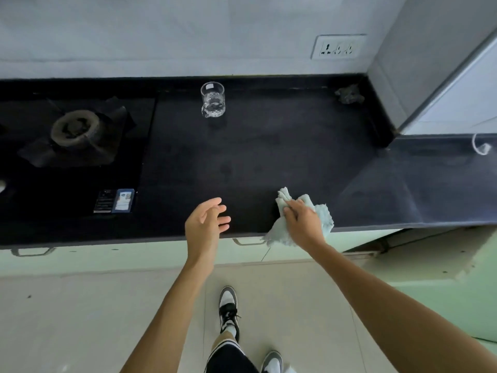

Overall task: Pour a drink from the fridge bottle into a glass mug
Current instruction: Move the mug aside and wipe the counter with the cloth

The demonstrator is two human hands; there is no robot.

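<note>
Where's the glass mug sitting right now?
In the head view, the glass mug stands upright at the back edge of the black counter, right of the stove burner and below-left of the wall socket.

The right hand covers the middle of the crumpled pale blue cloth, thumb hidden underneath. Far beyond that grip, a dark crumpled lump in the back corner of the black surface is too blurred to identify. Left of the grip, the black gas stove is cut by the edge, its stickers unreadable.
</note>
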